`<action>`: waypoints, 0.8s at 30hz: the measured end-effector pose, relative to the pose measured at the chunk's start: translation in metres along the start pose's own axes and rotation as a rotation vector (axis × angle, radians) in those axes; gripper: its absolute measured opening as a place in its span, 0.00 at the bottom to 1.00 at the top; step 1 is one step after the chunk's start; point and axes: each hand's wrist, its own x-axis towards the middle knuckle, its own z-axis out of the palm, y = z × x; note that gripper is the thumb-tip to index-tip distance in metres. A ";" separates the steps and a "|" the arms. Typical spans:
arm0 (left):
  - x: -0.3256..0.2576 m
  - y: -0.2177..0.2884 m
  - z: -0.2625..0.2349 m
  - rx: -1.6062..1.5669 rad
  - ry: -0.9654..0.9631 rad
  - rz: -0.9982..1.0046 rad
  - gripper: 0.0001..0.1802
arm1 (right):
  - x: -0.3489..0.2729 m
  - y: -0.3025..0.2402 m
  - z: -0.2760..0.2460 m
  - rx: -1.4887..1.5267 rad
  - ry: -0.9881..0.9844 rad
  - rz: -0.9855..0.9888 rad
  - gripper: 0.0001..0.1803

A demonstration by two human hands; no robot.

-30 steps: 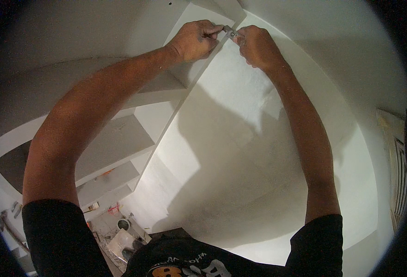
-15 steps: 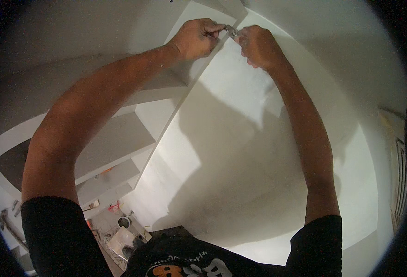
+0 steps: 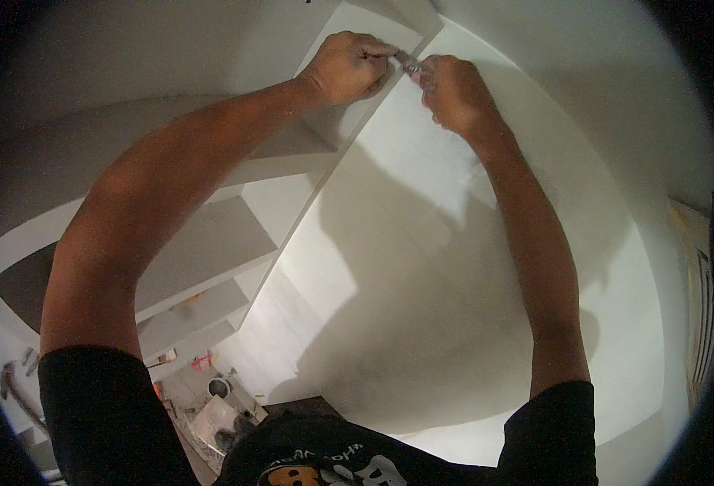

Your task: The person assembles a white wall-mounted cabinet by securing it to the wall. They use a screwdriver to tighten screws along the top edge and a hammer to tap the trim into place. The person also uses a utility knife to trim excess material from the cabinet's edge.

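Observation:
Both my arms reach up to the far front edge of a white shelf unit (image 3: 280,182), which runs beside a broad white panel (image 3: 389,154). In my right hand (image 3: 459,93), fingers wrapped round, is a small silvery metal tool (image 3: 410,64). Its outer end points toward my left hand and lies over the shelf unit's edge; its exact kind is unclear. My left hand (image 3: 342,69) is closed, with thumb and forefinger meeting at that end of the tool. Whatever those fingers pinch is too small to make out.
Grey shelves (image 3: 207,243) step down on the left. Below them the floor holds a round bucket (image 3: 219,388), a pale board (image 3: 215,419) and a small pink-red item (image 3: 201,362). A hammer-like tool (image 3: 18,393) lies at the far left. A slatted panel (image 3: 701,324) stands at the right.
My right hand has shifted slightly toward me, and the metal tool now slants more downward to the right. The left hand stays almost in place.

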 end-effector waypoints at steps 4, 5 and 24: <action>0.027 -0.047 -0.023 0.008 0.331 0.118 0.17 | -0.003 -0.012 -0.028 0.280 -0.003 0.066 0.14; 0.025 -0.039 -0.019 -0.015 0.370 0.034 0.11 | -0.010 -0.008 -0.029 0.309 -0.011 0.092 0.15; 0.019 -0.048 -0.020 0.319 0.175 -0.018 0.18 | 0.001 0.004 0.003 -0.136 0.142 -0.153 0.13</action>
